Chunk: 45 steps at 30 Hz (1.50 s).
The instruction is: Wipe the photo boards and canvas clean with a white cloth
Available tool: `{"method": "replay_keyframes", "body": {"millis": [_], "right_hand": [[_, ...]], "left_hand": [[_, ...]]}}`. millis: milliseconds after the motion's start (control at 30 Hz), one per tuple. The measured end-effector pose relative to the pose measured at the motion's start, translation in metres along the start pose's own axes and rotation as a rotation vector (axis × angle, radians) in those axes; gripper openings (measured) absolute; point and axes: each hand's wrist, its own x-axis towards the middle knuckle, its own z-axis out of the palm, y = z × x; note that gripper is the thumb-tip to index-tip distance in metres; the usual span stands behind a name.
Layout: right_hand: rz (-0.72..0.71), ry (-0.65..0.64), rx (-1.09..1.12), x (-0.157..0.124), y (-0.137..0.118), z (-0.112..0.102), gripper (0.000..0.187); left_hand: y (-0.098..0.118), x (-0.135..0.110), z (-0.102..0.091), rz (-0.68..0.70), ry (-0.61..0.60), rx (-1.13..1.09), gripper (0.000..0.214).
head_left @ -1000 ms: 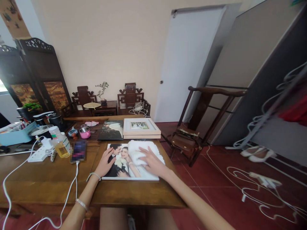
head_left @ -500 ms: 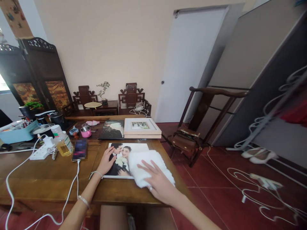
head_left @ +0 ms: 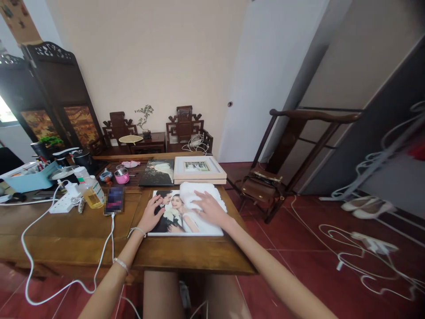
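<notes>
A pale wall (head_left: 159, 57) and a white door (head_left: 265, 88) stand far beyond the hands, with red floor tiles (head_left: 285, 235) below and to the right of them. Under both hands runs a brown wooden counter (head_left: 189, 257). On it, directly beneath the hands, lies a flat photo panel (head_left: 175, 221) with a printed picture of two people, one in dark clothes and one in white. The left hand (head_left: 153, 213) is open, laid on the panel's left part with its fingers stretched toward the far edge. The right hand (head_left: 210, 208) is open too, fingers spread over a white cloth (head_left: 191, 192) that covers the panel's far right part; it presses on the cloth from above rather than clasping it.

Just beyond the hands, a dark photo panel (head_left: 157, 173) and a pale box-like frame (head_left: 199, 166) lie side by side. To the left of the left hand are a phone (head_left: 113, 201) with a blurred-out screen, a bottle of yellow liquid (head_left: 93, 196) and a white power strip (head_left: 66, 201). A pink cup (head_left: 121, 176) stands farther off, ahead and left of the left hand. Well to the right of the right hand, a brown bag (head_left: 259, 191) rests on a wooden chair (head_left: 283, 150).
</notes>
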Motion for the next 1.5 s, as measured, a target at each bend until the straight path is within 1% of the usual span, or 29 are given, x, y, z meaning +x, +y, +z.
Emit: {"method": "replay_keyframes", "body": {"millis": [33,100,267,333,367,433,500,600,667,733,833,900,967,1100,1200,1333,1433,1500], "right_hand": [[0.002,0.005,-0.003,0.0,-0.002,0.001,0.029],[-0.023,0.003,0.003,-0.01,-0.01,-0.001,0.028],[-0.146,-0.055,0.04,-0.062,-0.041,-0.012,0.03],[-0.175,-0.069,0.051,-0.077,-0.048,-0.017,0.031],[-0.185,-0.075,0.058,-0.08,-0.048,-0.018,0.031],[-0.185,-0.078,0.074,-0.077,-0.043,-0.02,0.033],[-0.154,-0.065,0.083,-0.063,-0.03,-0.018,0.034],[-0.045,-0.016,0.049,-0.034,-0.009,-0.01,0.031],[0.019,0.022,0.013,-0.019,-0.001,-0.002,0.03],[0.031,0.05,-0.007,-0.013,0.002,0.005,0.028],[-0.002,0.066,-0.013,-0.015,0.001,0.011,0.025],[-0.001,0.061,-0.023,-0.016,0.001,0.012,0.026],[0.016,0.049,-0.039,-0.012,0.004,0.011,0.028],[0.024,0.03,-0.051,-0.001,0.007,0.006,0.03],[-0.027,0.005,-0.027,-0.008,-0.002,0.0,0.028],[-0.122,-0.032,0.02,-0.044,-0.027,-0.006,0.031],[-0.156,-0.045,0.034,-0.067,-0.041,-0.01,0.033],[-0.152,-0.051,0.036,-0.072,-0.044,-0.011,0.033]], "left_hand": [[-0.001,0.001,0.001,-0.006,0.007,0.001,0.037],[-0.002,0.003,0.003,-0.013,0.014,0.004,0.037],[-0.005,0.009,0.006,-0.007,0.005,0.0,0.037],[-0.004,0.01,0.006,-0.008,0.003,-0.005,0.036],[-0.003,0.011,0.006,-0.009,0.005,-0.009,0.036],[-0.001,0.01,0.004,-0.006,0.016,-0.018,0.036],[0.002,0.009,0.003,0.003,0.015,-0.027,0.037],[0.005,0.006,0.0,0.023,-0.018,-0.027,0.041],[0.007,0.005,-0.002,0.033,-0.013,-0.022,0.044],[0.008,0.003,-0.004,0.034,0.034,-0.021,0.044],[0.01,0.001,-0.005,-0.021,0.119,-0.003,0.043],[0.011,0.0,-0.005,-0.058,0.13,0.017,0.043],[0.012,0.0,-0.004,-0.046,0.088,0.022,0.044],[0.009,-0.001,-0.001,0.017,-0.065,0.003,0.05],[0.003,-0.001,0.002,0.014,-0.11,0.007,0.05],[-0.003,0.003,0.005,-0.017,-0.121,0.019,0.048],[-0.001,0.005,0.006,-0.04,-0.08,0.013,0.048],[0.001,0.006,0.007,-0.028,-0.034,0.007,0.047]]}}
